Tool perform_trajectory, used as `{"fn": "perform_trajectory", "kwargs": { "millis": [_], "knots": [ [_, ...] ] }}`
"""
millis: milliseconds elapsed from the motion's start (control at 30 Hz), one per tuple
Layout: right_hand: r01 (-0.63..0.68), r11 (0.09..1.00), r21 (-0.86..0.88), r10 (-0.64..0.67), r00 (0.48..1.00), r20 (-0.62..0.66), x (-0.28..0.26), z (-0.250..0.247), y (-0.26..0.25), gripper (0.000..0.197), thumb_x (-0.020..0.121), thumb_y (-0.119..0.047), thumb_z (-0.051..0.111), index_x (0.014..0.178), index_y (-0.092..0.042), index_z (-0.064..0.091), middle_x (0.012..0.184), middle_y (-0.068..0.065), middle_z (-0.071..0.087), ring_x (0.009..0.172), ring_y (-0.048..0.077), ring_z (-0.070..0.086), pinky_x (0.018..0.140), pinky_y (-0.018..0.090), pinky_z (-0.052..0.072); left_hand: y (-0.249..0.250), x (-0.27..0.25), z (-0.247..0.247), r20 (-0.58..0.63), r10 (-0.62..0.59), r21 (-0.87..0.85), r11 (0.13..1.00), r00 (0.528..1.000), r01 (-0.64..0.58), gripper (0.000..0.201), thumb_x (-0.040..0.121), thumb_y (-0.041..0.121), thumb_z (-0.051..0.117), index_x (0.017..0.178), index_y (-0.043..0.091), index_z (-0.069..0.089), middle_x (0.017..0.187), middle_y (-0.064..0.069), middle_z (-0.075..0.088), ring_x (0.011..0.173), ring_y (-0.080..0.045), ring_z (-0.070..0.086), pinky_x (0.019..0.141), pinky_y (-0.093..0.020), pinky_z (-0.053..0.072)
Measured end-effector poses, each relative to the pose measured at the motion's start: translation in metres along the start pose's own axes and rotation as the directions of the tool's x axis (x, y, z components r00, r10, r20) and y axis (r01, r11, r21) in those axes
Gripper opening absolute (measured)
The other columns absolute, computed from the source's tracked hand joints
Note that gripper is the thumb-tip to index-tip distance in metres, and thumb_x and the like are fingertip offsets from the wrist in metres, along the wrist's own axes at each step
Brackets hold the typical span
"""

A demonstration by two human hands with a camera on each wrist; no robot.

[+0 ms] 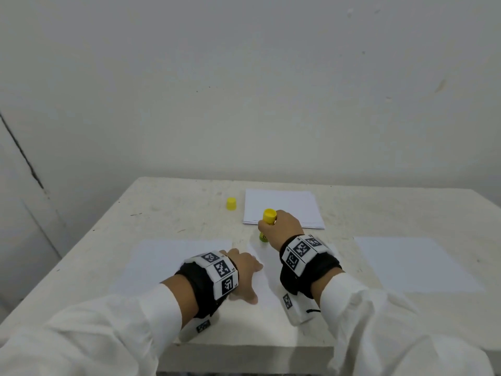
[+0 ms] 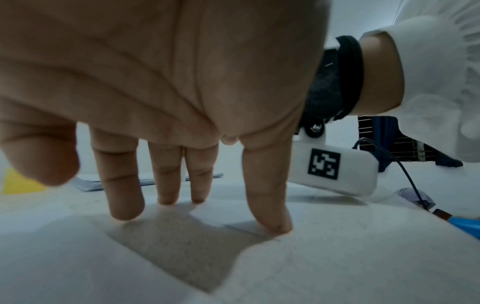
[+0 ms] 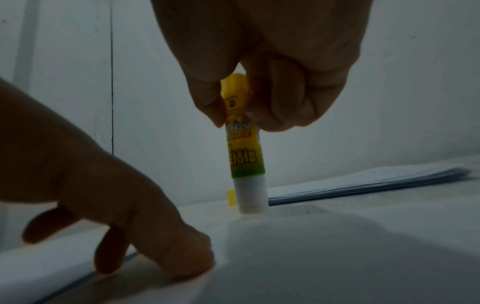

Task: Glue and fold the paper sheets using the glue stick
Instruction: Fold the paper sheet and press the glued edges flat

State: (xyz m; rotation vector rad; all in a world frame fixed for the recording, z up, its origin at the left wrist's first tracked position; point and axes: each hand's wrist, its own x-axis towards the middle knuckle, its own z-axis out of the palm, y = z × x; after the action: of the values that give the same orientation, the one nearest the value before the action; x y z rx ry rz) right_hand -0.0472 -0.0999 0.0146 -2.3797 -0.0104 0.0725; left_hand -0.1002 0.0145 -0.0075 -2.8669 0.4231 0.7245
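My right hand (image 1: pixel 282 226) grips a yellow-and-green glue stick (image 1: pixel 269 216) upright, its yellow base on top. In the right wrist view the glue stick (image 3: pixel 245 148) has its white tip down on the far edge of a white sheet (image 3: pixel 337 257). My left hand (image 1: pixel 244 270) lies spread on that sheet (image 1: pixel 267 278), just left of the stick. Its straight fingertips (image 2: pixel 275 226) press down on the paper. The yellow cap (image 1: pixel 231 204) stands by itself on the table, behind and to the left of the stick.
A stack of white paper (image 1: pixel 282 207) lies at the back of the white table (image 1: pixel 168 207), just beyond the stick. One single sheet (image 1: pixel 162 264) lies to the left and another (image 1: pixel 414 264) to the right. A wall rises close behind the table.
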Motion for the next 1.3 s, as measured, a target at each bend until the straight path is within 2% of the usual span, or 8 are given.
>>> {"fn": "perform_trajectory", "kwargs": {
  "millis": [133, 300, 400, 600, 767, 1067, 1200, 1300],
  "knots": [
    [-0.003, 0.996, -0.093, 0.008, 0.999, 0.046, 0.008, 0.007, -0.001, 0.031, 0.09, -0.029, 0.055, 0.068, -0.015, 0.038, 0.066, -0.002, 0.041, 0.075, 0.021, 0.047, 0.052, 0.024, 0.032, -0.001, 0.001, 0.0, -0.013, 0.011, -0.006, 1.0, 1.0, -0.011, 0.085, 0.082, 0.056, 0.062, 0.151, 0.032, 0.019, 0.154, 0.004, 0.026, 0.137, -0.026, 0.028, 0.109, -0.043, 0.028],
    [-0.022, 0.984, -0.177, 0.033, 0.998, 0.057, 0.018, 0.001, 0.004, 0.033, 0.089, -0.029, 0.055, 0.065, -0.016, 0.036, 0.065, -0.002, 0.04, 0.072, 0.02, 0.047, 0.048, 0.023, 0.029, -0.003, 0.005, 0.001, -0.007, 0.008, -0.003, 1.0, 1.0, -0.008, 0.085, 0.079, 0.058, 0.063, 0.15, 0.033, 0.022, 0.152, 0.003, 0.03, 0.135, -0.025, 0.03, 0.107, -0.042, 0.03],
    [-0.059, 0.974, -0.217, 0.067, 0.997, 0.032, 0.02, -0.013, 0.016, 0.035, 0.088, -0.029, 0.056, 0.064, -0.015, 0.035, 0.064, -0.001, 0.039, 0.071, 0.021, 0.047, 0.047, 0.023, 0.028, -0.005, 0.006, -0.003, 0.018, 0.017, 0.03, 0.999, 1.0, -0.017, 0.079, 0.084, 0.052, 0.061, 0.15, 0.033, 0.022, 0.152, 0.002, 0.029, 0.136, -0.026, 0.029, 0.107, -0.043, 0.03],
    [-0.117, 0.95, -0.291, 0.112, 0.993, -0.032, 0.02, -0.051, 0.053, 0.035, 0.089, -0.029, 0.055, 0.064, -0.016, 0.034, 0.065, -0.001, 0.039, 0.056, 0.012, 0.037, 0.048, 0.024, 0.026, -0.008, 0.013, -0.006, -0.027, 0.01, 0.016, 1.0, 1.0, -0.01, 0.08, 0.077, 0.05, 0.071, 0.145, 0.034, 0.032, 0.143, 0.006, 0.037, 0.131, -0.023, 0.034, 0.104, -0.038, 0.034],
    [-0.142, 0.944, -0.298, 0.127, 0.989, -0.071, 0.018, -0.074, 0.075, 0.034, 0.089, -0.028, 0.056, 0.064, -0.014, 0.037, 0.064, -0.001, 0.04, 0.056, 0.012, 0.037, 0.048, 0.023, 0.027, -0.014, 0.021, -0.009, -0.016, -0.021, 0.046, 0.999, 1.0, 0.022, 0.098, 0.069, 0.062, 0.072, 0.149, 0.027, 0.025, 0.148, 0.005, 0.03, 0.133, -0.023, 0.029, 0.108, -0.041, 0.03],
    [-0.192, 0.939, -0.284, 0.171, 0.98, -0.099, 0.021, -0.089, 0.086, 0.033, 0.087, -0.026, 0.058, 0.064, -0.015, 0.036, 0.064, 0.0, 0.04, 0.058, 0.015, 0.04, 0.047, 0.025, 0.026, -0.026, 0.027, -0.011, 0.032, -0.029, 0.048, 0.998, 0.999, 0.027, 0.112, 0.061, 0.074, 0.069, 0.148, 0.024, 0.019, 0.156, 0.012, 0.016, 0.137, -0.024, 0.022, 0.108, -0.049, 0.024],
    [-0.074, 0.992, -0.1, 0.057, 0.984, -0.168, 0.007, -0.086, 0.066, 0.022, 0.084, -0.022, 0.056, 0.071, -0.012, 0.041, 0.067, 0.0, 0.044, 0.062, 0.018, 0.043, 0.05, 0.026, 0.029, -0.029, 0.025, -0.01, 0.042, -0.041, 0.039, 0.998, 0.998, 0.039, 0.118, 0.061, 0.076, 0.067, 0.152, 0.029, 0.008, 0.16, 0.013, 0.004, 0.144, -0.024, 0.009, 0.113, -0.052, 0.014],
    [0.108, 0.99, -0.09, -0.106, 0.994, 0.022, -0.004, -0.064, 0.034, 0.028, 0.085, -0.029, 0.058, 0.068, -0.016, 0.041, 0.067, -0.002, 0.044, 0.061, 0.013, 0.042, 0.052, 0.025, 0.03, -0.031, 0.021, -0.011, 0.048, -0.05, 0.033, 0.998, 0.998, 0.048, 0.123, 0.059, 0.077, 0.068, 0.152, 0.032, 0.002, 0.16, 0.014, -0.001, 0.147, -0.025, -0.002, 0.115, -0.055, 0.007]
  ]
}}
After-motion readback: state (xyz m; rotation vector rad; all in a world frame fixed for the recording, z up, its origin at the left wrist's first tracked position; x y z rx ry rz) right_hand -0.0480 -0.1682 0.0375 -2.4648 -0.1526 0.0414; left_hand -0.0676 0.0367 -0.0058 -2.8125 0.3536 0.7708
